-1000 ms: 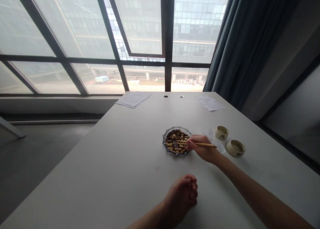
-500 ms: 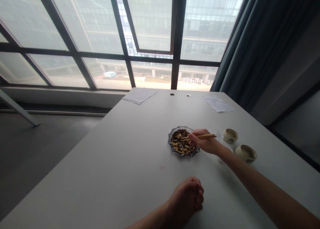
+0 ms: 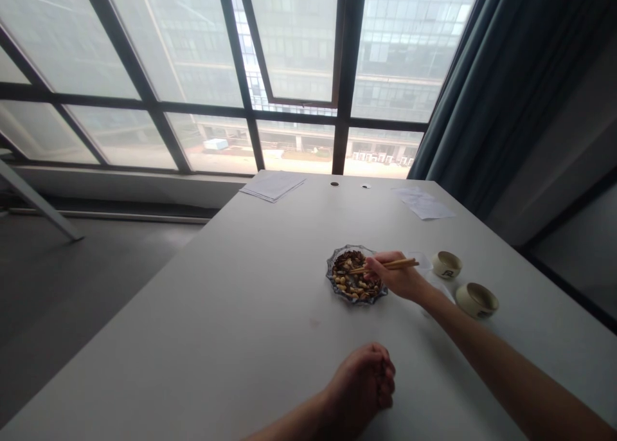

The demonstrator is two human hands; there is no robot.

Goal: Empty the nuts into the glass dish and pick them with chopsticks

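Note:
My right hand (image 3: 398,277) grips a pair of wooden chopsticks (image 3: 403,264), their tips down among the contents of a scalloped glass dish (image 3: 333,289). Dark seeds (image 3: 343,261) fill the dish's far and left side, and pale, nut-like pieces (image 3: 354,288) lie toward its near side. Whether the tips pinch a piece is too small to tell. Closer to me, my left hand (image 3: 364,383) rests on the white table with its fingers curled in, apart from the dish; nothing shows in it.
Two cream cups (image 3: 447,265) with dark markings stand right of the dish. Clear plastic containers (image 3: 419,261) sit partly hidden behind my right hand and forearm. Papers (image 3: 272,186) lie at the table's far left, with more sheets (image 3: 424,203) at the far right.
The whole view has shifted slightly, moving everything a little right and down. The chopstick tips have moved slightly left within the dish; my left hand stays curled in place.

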